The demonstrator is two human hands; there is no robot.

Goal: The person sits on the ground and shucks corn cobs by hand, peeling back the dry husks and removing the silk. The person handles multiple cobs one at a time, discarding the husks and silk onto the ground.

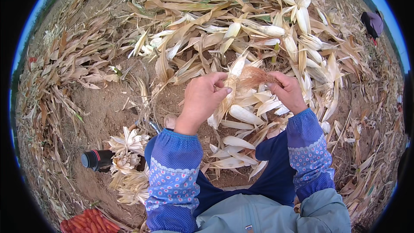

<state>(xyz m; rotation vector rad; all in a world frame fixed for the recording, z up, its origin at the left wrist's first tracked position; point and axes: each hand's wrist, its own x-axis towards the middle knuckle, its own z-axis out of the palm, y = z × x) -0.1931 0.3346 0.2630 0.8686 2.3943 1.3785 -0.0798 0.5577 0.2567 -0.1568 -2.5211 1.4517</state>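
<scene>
My left hand pinches the edge of a pale dry corn husk in front of my knees. Between finger and thumb of my right hand is a tuft of reddish-brown corn silk, drawn out sideways from the husk. Whether an ear sits inside this husk cannot be seen. Loose cream-coloured husks lie on the soil between my legs, just below both hands.
Dry corn stalks and husked-looking leaves heap up ahead. To my left stand a black bottle and bunched husks. A red mesh bag of corn cobs lies at lower left. Another person is far off at right.
</scene>
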